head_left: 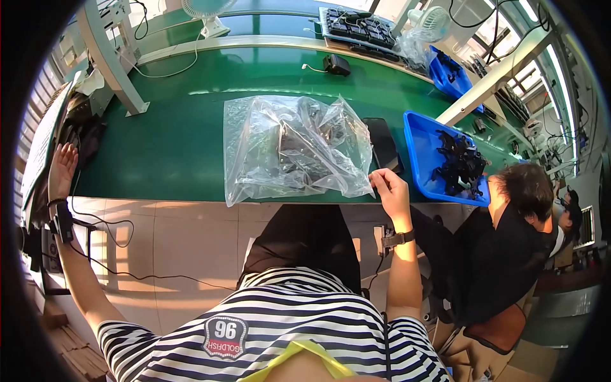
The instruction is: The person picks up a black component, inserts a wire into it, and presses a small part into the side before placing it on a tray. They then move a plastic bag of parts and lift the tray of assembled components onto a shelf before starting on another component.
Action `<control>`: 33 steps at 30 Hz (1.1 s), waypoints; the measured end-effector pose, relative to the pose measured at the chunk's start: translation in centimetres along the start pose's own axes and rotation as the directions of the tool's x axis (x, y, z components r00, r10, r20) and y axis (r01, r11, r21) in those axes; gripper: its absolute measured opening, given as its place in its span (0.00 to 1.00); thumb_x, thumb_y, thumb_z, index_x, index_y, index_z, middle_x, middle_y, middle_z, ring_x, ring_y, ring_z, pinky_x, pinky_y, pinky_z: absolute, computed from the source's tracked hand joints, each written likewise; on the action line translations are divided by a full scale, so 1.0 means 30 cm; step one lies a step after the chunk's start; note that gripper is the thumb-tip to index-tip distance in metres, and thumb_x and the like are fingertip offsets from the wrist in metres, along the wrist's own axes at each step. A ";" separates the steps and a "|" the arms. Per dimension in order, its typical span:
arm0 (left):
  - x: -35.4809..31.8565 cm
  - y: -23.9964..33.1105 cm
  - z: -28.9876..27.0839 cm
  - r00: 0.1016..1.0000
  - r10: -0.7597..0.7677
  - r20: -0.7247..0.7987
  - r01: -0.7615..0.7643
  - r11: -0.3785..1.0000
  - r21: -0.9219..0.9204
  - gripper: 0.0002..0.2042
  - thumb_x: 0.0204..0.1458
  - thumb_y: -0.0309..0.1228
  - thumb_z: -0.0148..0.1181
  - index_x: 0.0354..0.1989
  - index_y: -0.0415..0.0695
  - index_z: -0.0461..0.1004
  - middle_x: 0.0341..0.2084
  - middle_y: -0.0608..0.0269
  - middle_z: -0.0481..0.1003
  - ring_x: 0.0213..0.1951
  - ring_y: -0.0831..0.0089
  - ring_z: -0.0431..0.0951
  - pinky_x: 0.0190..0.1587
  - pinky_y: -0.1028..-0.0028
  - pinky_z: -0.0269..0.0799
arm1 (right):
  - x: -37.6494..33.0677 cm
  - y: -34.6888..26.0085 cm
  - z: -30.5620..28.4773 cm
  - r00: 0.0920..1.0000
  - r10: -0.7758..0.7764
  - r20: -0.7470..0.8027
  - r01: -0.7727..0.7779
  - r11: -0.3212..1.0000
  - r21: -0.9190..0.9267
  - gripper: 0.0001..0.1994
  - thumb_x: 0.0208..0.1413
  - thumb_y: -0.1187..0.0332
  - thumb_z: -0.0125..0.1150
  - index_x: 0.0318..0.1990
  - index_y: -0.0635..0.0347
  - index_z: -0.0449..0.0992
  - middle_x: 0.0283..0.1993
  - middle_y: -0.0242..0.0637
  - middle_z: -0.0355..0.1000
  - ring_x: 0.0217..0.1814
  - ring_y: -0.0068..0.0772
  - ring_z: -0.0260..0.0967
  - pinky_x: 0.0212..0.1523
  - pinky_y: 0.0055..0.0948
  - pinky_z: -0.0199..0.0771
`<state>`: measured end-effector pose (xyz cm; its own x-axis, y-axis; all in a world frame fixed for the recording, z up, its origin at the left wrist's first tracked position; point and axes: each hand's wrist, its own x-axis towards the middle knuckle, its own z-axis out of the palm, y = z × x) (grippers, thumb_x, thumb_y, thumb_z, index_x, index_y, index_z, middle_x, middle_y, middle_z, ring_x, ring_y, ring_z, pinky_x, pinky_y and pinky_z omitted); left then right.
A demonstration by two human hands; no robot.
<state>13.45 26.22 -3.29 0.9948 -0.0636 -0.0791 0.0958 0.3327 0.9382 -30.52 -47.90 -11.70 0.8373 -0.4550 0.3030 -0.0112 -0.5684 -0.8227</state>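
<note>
A large clear plastic bag lies at the front edge of the green table, with dark items showing dimly through its creased film. At its lower right corner my right hand is closed, thumb and fingertips pinched on the film. Far to the left, my left hand is raised with its fingers stretched out, holding nothing. It is beside a pale sheet-like board and some dark stuff at the table's left end. Behind the bag's right side, a flat black object is partly covered.
A blue tray of black parts stands right of the bag. Farther back are a small black device with a cable, a rack of black pieces and a second blue tray. A white post rises at left. A person sits close on the right.
</note>
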 end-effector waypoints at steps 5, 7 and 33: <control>-0.343 -0.040 0.596 0.965 0.073 0.252 -0.168 0.910 0.380 0.13 0.68 0.39 0.54 0.51 0.42 0.75 0.43 0.66 0.78 0.46 0.72 0.79 0.49 0.76 0.77 | 0.006 0.015 0.010 1.000 0.011 -0.002 -0.011 1.000 0.022 0.10 0.67 0.67 0.59 0.38 0.65 0.80 0.26 0.30 0.78 0.28 0.13 0.71 0.29 0.18 0.65; -0.446 -0.098 0.813 0.816 0.038 0.577 -0.466 0.632 0.619 0.09 0.68 0.35 0.55 0.46 0.44 0.76 0.39 0.64 0.79 0.42 0.74 0.80 0.43 0.73 0.76 | -0.001 0.029 0.023 0.999 0.031 -0.025 -0.029 0.997 0.075 0.10 0.67 0.66 0.59 0.38 0.64 0.80 0.26 0.29 0.77 0.27 0.13 0.69 0.28 0.18 0.64; -0.704 -0.192 1.474 0.168 0.261 0.951 -0.930 0.362 0.065 0.25 0.47 0.32 0.71 0.56 0.47 0.75 0.39 0.58 0.78 0.36 0.61 0.80 0.32 0.67 0.78 | 0.011 0.039 0.005 0.950 0.308 -0.060 -0.299 0.947 0.120 0.10 0.69 0.67 0.56 0.40 0.64 0.78 0.29 0.26 0.73 0.23 0.09 0.54 0.23 0.15 0.50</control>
<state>-9.58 -15.96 7.88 0.1603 -0.8185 0.5517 -0.8928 0.1181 0.4347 -30.16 -48.61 -12.62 0.7591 -0.6479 0.0634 -0.1952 -0.3194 -0.9273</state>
